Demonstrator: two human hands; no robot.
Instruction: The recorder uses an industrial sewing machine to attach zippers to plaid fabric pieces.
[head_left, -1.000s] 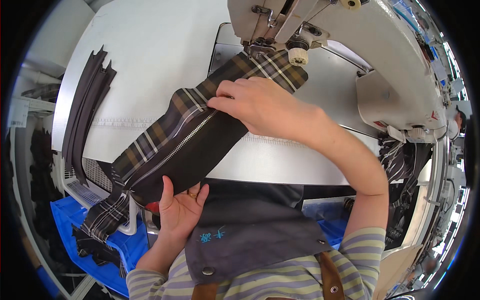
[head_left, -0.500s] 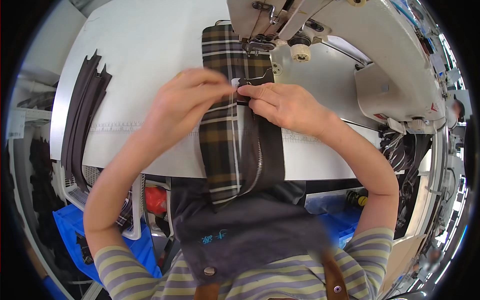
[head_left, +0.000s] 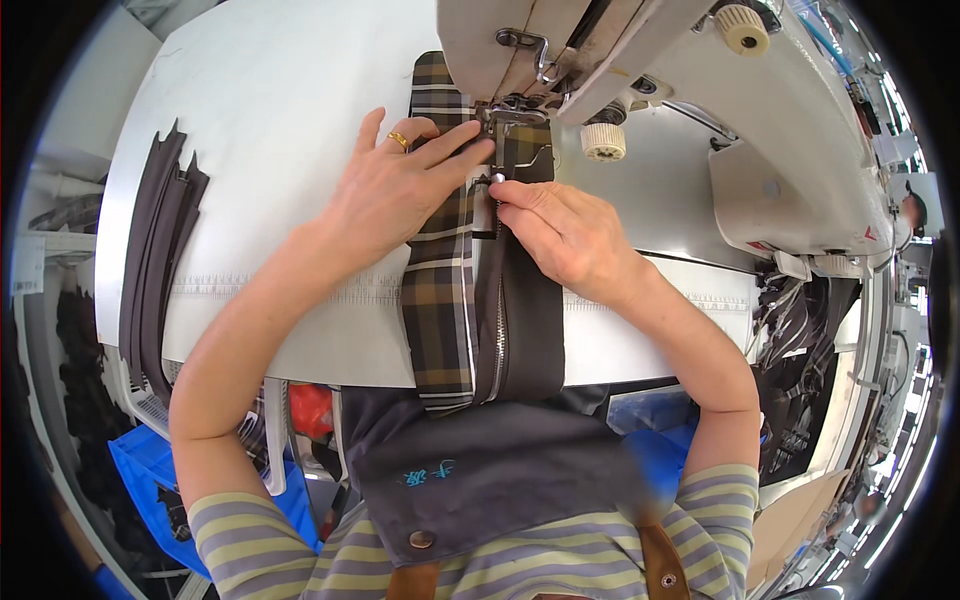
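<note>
A plaid fabric panel [head_left: 436,325] in brown, black and white lies lengthwise on the table, joined to dark cloth [head_left: 535,330]. A metal zipper [head_left: 501,335] runs along the dark cloth. Its upper end reaches toward the presser foot [head_left: 518,112] of the sewing machine [head_left: 690,85]. My left hand [head_left: 395,190] rests on the plaid with fingers extended, tips close beside the foot. Just below the foot, my right hand [head_left: 570,235] pinches a small metal zipper pull [head_left: 498,180] between thumb and forefinger. The fingers partly hide the pull.
Several dark fabric strips [head_left: 155,260] lie at the table's left edge. A printed ruler scale [head_left: 240,286] crosses the white tabletop. Blue bins [head_left: 150,480] and a white basket [head_left: 277,440] sit below the left edge; dark scraps [head_left: 800,350] hang at the right.
My left hand has moved from the pull area onto the plaid near the presser foot, its fingers now extended. My right hand has shifted slightly down, and the zipper line has straightened.
</note>
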